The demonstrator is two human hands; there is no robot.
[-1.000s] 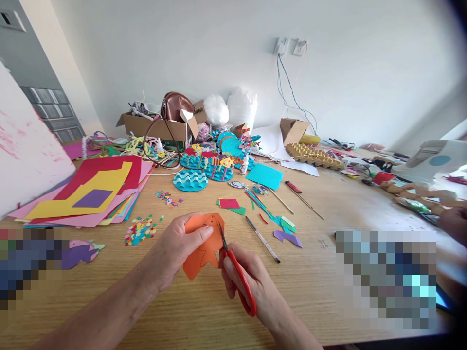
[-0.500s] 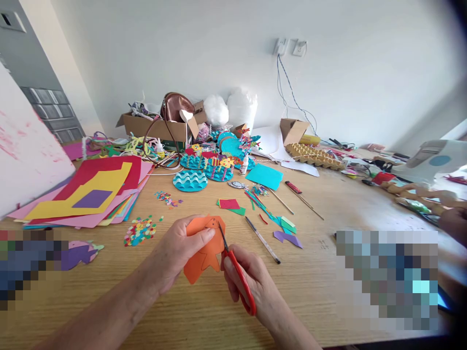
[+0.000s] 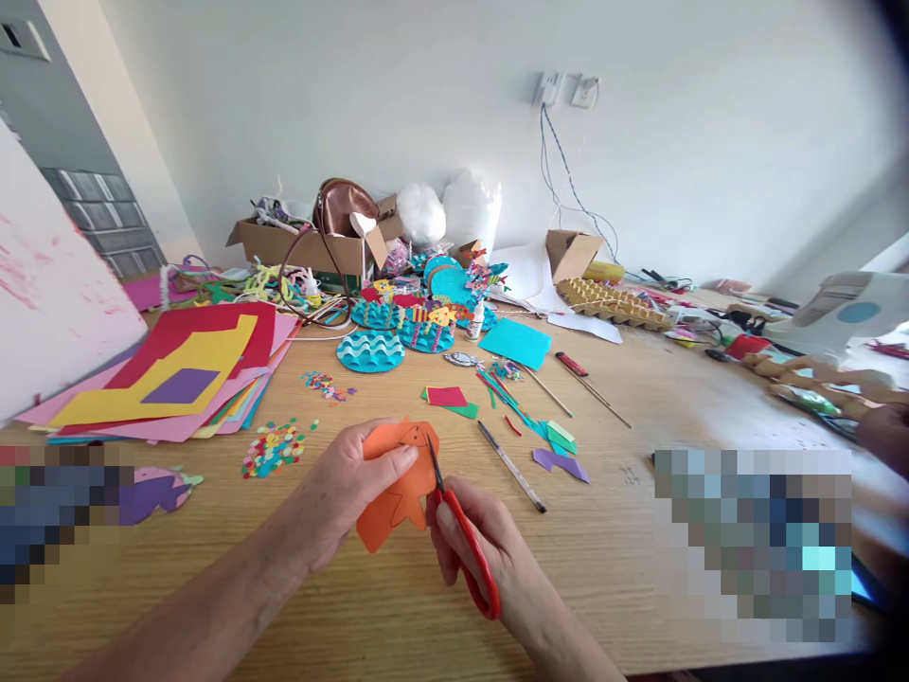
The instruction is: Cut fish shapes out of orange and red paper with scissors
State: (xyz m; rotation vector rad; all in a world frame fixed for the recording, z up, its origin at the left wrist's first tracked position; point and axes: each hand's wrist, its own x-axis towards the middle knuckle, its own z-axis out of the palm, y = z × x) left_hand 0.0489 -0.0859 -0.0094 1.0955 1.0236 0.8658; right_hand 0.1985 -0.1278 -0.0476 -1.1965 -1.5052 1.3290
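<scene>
Between thumb and fingers, my left hand [image 3: 359, 483] pinches a sheet of orange paper [image 3: 383, 516] above the table. A fish outline with a small eye is drawn on the paper, its tail pointing down toward me. Red-handled scissors [image 3: 469, 549] sit in my right hand [image 3: 490, 535], fingers through and around the handles. Their dark blades lie at the right side of the orange paper, by the fish's head. A pen [image 3: 511, 466] rests on the table just beyond my right hand.
Colored paper sheets [image 3: 163, 369] are stacked at left, near paper dots [image 3: 274, 449] and a purple paper fish [image 3: 152, 494]. Blue wavy discs [image 3: 370, 351], a glue bottle [image 3: 475, 322] and paper scraps [image 3: 447, 398] lie ahead. Another person's hand [image 3: 884, 436] is at far right.
The scissors' handles have shifted slightly down and right in my right hand, with the blades still at the paper. My left hand keeps its hold almost unmoved.
</scene>
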